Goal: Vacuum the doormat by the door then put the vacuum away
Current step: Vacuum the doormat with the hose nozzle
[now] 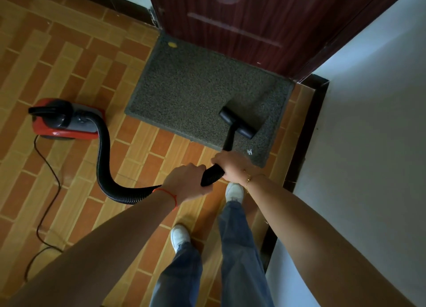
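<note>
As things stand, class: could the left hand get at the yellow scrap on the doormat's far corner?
Probably not without letting go. The left hand grips the hose, and the yellow scrap lies at the far corner of the doormat, by the door. Nothing lies on the mat between them.

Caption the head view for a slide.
Both hands, left hand and right hand, grip the vacuum hose, nozzle on the doormat.

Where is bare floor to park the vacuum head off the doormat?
Bare tiles lie between the doormat and the red canister, left of the mat. It is crowded near the hose, power cord and shoes.
</note>
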